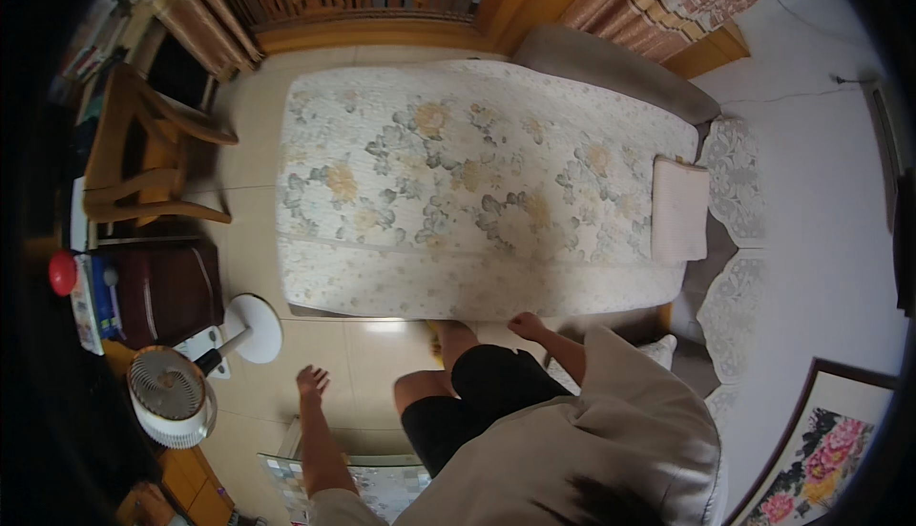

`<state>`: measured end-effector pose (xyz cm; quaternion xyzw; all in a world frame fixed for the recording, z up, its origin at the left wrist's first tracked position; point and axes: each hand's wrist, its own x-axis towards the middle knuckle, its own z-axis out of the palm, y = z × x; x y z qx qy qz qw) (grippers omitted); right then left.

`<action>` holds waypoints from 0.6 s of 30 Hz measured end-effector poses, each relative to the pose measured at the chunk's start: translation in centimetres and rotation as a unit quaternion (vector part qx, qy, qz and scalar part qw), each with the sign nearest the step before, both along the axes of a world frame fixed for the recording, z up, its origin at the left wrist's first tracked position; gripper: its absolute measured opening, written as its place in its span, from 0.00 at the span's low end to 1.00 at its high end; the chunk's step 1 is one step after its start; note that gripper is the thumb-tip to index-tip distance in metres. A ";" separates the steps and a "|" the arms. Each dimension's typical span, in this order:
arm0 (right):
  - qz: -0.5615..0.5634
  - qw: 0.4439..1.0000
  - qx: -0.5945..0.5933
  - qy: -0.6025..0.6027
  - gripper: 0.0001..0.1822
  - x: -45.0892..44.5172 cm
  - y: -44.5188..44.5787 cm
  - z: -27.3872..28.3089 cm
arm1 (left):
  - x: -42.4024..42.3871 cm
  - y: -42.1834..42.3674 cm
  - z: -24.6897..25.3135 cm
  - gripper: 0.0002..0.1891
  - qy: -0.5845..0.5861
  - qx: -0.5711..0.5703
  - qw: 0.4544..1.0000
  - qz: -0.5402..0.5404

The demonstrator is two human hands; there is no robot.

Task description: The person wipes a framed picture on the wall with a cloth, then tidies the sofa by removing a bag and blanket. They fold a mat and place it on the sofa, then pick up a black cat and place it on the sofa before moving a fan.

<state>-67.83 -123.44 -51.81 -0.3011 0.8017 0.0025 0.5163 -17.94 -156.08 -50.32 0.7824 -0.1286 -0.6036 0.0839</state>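
Note:
My left hand (313, 381) hangs over the tiled floor, fingers slightly bent and apart, holding nothing. Below it is the corner of a glass-topped table (286, 479). My right hand (527, 327) is loosely curled at the near edge of the bed; nothing shows in it, and whether it touches the bed is unclear. A white quilted cover (458, 189) with yellow and grey flowers spreads over the bed. On its right end lies a pale pink folded cloth or pillow (680, 209). My bent legs (458, 347) are beside the bed.
At left stand a wooden chair (143, 154), a dark red stool or case (172, 290) and a white pedestal fan (172, 390) with a round base. A grey sofa back (615, 68) adjoins the bed. A patterned cushion (660, 350) lies behind my right arm.

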 end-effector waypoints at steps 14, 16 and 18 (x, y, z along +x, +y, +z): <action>-0.846 0.518 0.098 -0.082 0.25 12.2 -13.8 -12.6 | -0.1 -16.3 -23.5 0.39 -0.097 0.119 0.987 0.037; -0.897 0.414 -0.047 -0.149 0.20 14.6 -12.7 -16.2 | -2.6 -17.9 -23.6 0.40 -0.061 0.150 0.978 0.131; -0.924 0.367 -0.034 -0.107 0.16 16.4 -13.5 -18.6 | -1.4 -18.8 -24.5 0.39 -0.029 0.151 0.977 0.150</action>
